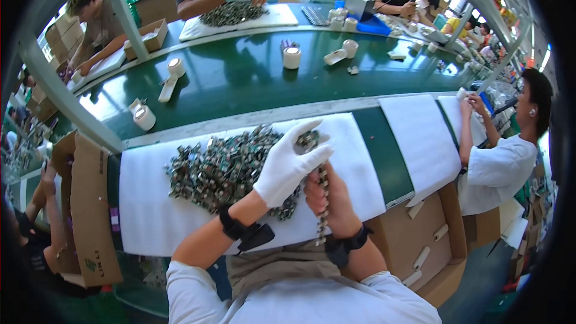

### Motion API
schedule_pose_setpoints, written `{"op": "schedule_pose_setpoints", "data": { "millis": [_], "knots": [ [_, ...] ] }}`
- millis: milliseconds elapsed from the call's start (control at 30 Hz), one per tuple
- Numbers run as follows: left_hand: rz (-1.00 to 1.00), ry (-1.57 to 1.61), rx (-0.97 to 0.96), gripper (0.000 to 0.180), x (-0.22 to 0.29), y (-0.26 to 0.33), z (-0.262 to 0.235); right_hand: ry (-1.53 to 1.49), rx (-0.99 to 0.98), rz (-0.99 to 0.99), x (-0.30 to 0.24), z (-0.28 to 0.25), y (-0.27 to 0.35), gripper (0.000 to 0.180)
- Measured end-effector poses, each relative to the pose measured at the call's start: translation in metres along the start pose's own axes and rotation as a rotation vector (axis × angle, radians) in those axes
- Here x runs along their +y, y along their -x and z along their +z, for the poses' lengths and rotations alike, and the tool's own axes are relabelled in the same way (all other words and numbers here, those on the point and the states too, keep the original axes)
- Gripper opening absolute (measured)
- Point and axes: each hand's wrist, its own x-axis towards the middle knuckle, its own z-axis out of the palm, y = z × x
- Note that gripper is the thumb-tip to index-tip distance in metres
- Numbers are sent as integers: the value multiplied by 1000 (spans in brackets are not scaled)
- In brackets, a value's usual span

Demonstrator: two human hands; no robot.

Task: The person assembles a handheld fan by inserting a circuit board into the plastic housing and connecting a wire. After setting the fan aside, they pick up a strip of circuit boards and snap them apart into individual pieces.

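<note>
The gloved left hand pinches 1 small part above the pile on the white foam sheet. The bare right hand is closed around a long stack of parts. Judging by the big pile, most sorting remains. A cardboard box sits left; tape rolls dot the green belt; nothing blocks either hand.
</note>
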Motion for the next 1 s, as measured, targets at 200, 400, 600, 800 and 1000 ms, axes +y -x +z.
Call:
{"op": "schedule_pose_setpoints", "data": {
  "millis": [200,400,600,800,1000],
  "knots": [
    [90,169,-76,48,-19,-5,-17,-504,-258,174,3,-20,-14,38],
    [115,413,-185,49,-26,-11,-24,-859,-500,313,0,-30,-19,41],
    [28,23,-19,53,-5,0,-7,-29,-27,55,-1,-1,-13,43],
    [15,-11,36,55,-11,-3,-14,328,207,26,-2,24,-7,45],
    [88,285,-47,56,-23,-11,-20,-298,-292,235,-2,-23,-14,43]
  ]
}}
